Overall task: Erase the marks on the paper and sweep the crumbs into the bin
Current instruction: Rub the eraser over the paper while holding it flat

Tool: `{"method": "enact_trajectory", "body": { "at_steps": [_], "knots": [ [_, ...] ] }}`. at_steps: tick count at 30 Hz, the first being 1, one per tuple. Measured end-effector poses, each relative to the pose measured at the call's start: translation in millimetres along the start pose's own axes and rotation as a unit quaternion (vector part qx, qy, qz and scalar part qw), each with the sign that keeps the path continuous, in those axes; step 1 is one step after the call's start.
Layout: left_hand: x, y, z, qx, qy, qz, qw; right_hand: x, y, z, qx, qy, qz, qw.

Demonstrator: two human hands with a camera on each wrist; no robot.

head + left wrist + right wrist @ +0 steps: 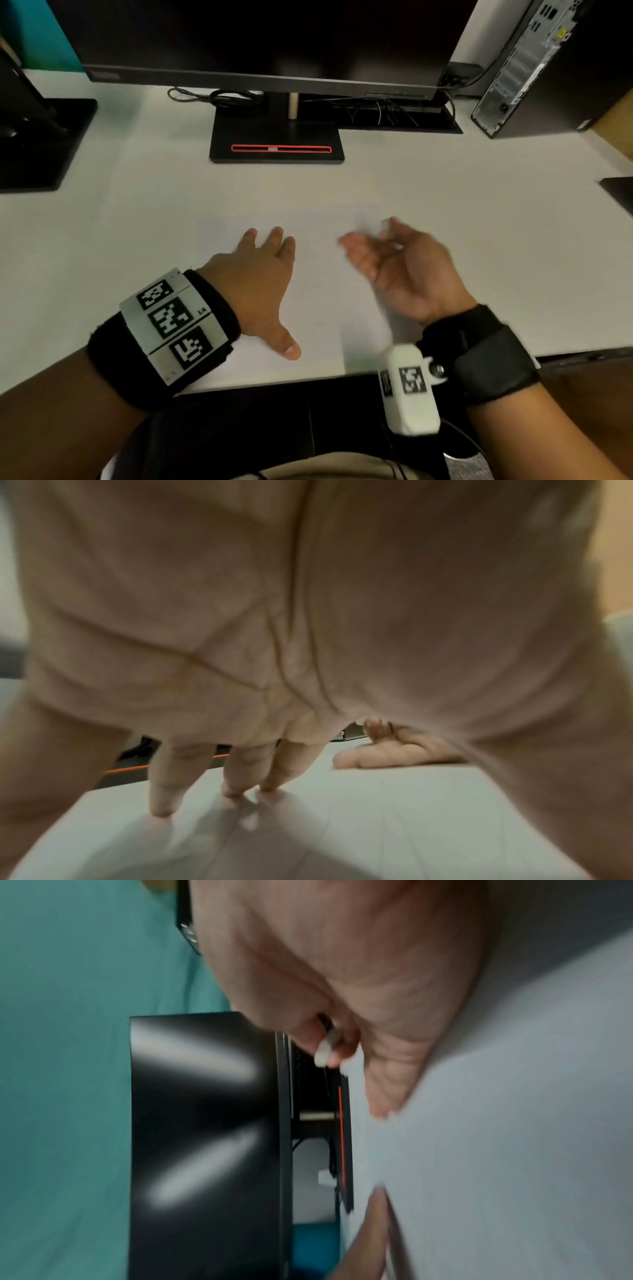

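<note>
A white sheet of paper [318, 301] lies on the white desk near its front edge; I can make out no marks or crumbs on it. My left hand [270, 284] rests flat on the paper's left part, its straight fingers [236, 772] pressing the paper [394, 818]. My right hand [373, 250] stands on its little-finger edge on the right part of the sheet, blurred, palm facing left. A small white eraser [385, 225] is pinched between its thumb and forefinger; the right wrist view also shows the eraser [323, 1049]. No bin is in view.
A dark monitor [274, 34] stands behind the paper on a black base [277, 133] with a red slot. A computer tower [548, 68] is at the back right and another black stand [41, 144] at the left. The desk's front edge [274, 381] is close to my wrists.
</note>
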State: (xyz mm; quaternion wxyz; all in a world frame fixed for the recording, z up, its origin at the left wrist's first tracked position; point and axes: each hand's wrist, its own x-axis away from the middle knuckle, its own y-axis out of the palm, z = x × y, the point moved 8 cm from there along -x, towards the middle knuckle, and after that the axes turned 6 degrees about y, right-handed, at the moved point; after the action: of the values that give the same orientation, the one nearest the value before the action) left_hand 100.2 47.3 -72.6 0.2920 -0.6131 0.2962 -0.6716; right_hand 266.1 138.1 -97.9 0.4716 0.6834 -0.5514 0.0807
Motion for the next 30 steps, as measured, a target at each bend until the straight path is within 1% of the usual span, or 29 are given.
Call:
{"method": "enact_trajectory", "body": {
  "at_steps": [1, 2, 3, 4, 5, 6, 7, 8, 9, 10, 11, 13, 14, 15, 16, 17, 18, 19, 21, 22, 23, 24, 25, 26, 27, 28, 29, 30],
  "knots": [
    [0.6, 0.4, -0.2, 0.002, 0.001, -0.003, 1.000, -2.6, -10.1, -21.1, -0.041, -0.070, 0.037, 0.996],
    [1.0, 0.6, 0.4, 0.003, 0.002, -0.006, 1.000, -0.6, -17.3, -35.8, -0.063, -0.123, 0.062, 0.988],
    [0.8, 0.2, 1.1, 0.003, 0.005, -0.007, 1.000, 1.6, -19.3, -41.1, -0.074, -0.144, 0.064, 0.985],
    [0.5, -0.7, 1.2, 0.002, 0.006, -0.006, 1.000, 3.2, -13.6, -36.5, -0.078, -0.129, 0.041, 0.988],
    [0.8, -1.2, 1.0, 0.002, 0.007, -0.006, 1.000, 4.2, -2.3, -24.4, -0.064, -0.088, 0.003, 0.994],
    [0.8, -1.5, 1.3, 0.002, 0.008, -0.006, 1.000, 7.4, 11.0, -6.7, -0.023, -0.030, -0.037, 0.999],
    [0.9, -1.4, 1.8, 0.001, 0.010, -0.007, 1.000, 9.9, 21.2, 14.1, 0.043, 0.038, -0.073, 0.996],
    [0.9, -1.2, 1.9, -0.001, 0.010, -0.008, 1.000, 12.3, 26.9, 32.8, 0.110, 0.102, -0.099, 0.984],
    [1.1, -0.8, 2.1, -0.002, 0.011, -0.009, 1.000, 12.3, 27.8, 42.9, 0.157, 0.145, -0.109, 0.971],
    [1.3, -0.9, 2.2, -0.004, 0.010, -0.011, 1.000, 7.8, 25.4, 41.8, 0.169, 0.155, -0.103, 0.968],
    [1.6, -1.1, 2.0, -0.004, 0.010, -0.013, 1.000, -0.3, 21.3, 29.4, 0.147, 0.133, -0.081, 0.977],
    [2.8, -1.4, 2.1, -0.004, 0.008, -0.017, 1.000, -15.9, 10.0, -13.0, 0.050, 0.024, -0.009, 0.998],
    [3.1, -1.3, 2.5, -0.005, 0.008, -0.019, 1.000, -17.9, 4.3, -32.7, 0.018, -0.037, 0.028, 0.999],
    [3.2, -1.2, 3.3, -0.008, 0.009, -0.021, 1.000, -16.5, 1.5, -46.2, 0.003, -0.086, 0.050, 0.995],
    [2.4, -1.4, 3.6, -0.011, 0.010, -0.020, 1.000, -15.2, 3.2, -49.8, 0.004, -0.107, 0.051, 0.993],
    [2.0, -1.6, 3.2, -0.012, 0.009, -0.019, 1.000, -16.0, 10.1, -42.6, 0.021, -0.092, 0.028, 0.995],
    [2.0, -1.3, 2.6, -0.010, 0.006, -0.018, 1.000, -16.1, 20.2, -27.2, 0.053, -0.047, -0.007, 0.997],
    [1.8, -1.0, 2.3, -0.007, 0.004, -0.019, 1.000, -13.8, 30.4, -7.8, 0.097, 0.014, -0.040, 0.994],
    [1.4, -0.8, 2.1, -0.001, 0.003, -0.020, 1.000, -12.2, 39.1, 21.2, 0.182, 0.122, -0.080, 0.973],
    [1.5, -0.9, 2.0, 0.000, 0.002, -0.020, 1.000, -12.1, 40.9, 23.7, 0.192, 0.147, -0.084, 0.967],
    [2.0, -1.1, 1.8, 0.000, 0.002, -0.021, 1.000, -16.2, 39.1, 16.5, 0.175, 0.141, -0.074, 0.972],
    [2.2, -1.4, 1.5, -0.001, 0.001, -0.021, 1.000, -23.2, 34.2, 0.7, 0.136, 0.106, -0.048, 0.984],
    [2.6, -1.8, 1.2, 0.000, 0.001, -0.021, 1.000, -30.9, 25.7, -21.2, 0.086, 0.048, -0.013, 0.995],
    [3.2, -1.3, 1.1, 0.002, 0.000, -0.021, 1.000, -34.5, 14.5, -44.3, 0.043, -0.016, 0.029, 0.999],
    [3.3, -0.7, 1.1, 0.002, 0.001, -0.023, 1.000, -33.6, 3.9, -64.7, 0.020, -0.075, 0.070, 0.995],
    [3.2, -0.6, 1.2, 0.000, 0.001, -0.024, 1.000, -30.9, -4.7, -79.5, 0.012, -0.116, 0.098, 0.988],
    [2.6, -1.0, 1.4, -0.004, 0.002, -0.023, 1.000, -27.8, -7.7, -86.9, 0.016, -0.133, 0.105, 0.985],
    [2.0, -2.1, 1.7, -0.008, 0.003, -0.021, 1.000, -25.2, -4.8, -88.1, 0.038, -0.131, 0.091, 0.986]
  ]
}}
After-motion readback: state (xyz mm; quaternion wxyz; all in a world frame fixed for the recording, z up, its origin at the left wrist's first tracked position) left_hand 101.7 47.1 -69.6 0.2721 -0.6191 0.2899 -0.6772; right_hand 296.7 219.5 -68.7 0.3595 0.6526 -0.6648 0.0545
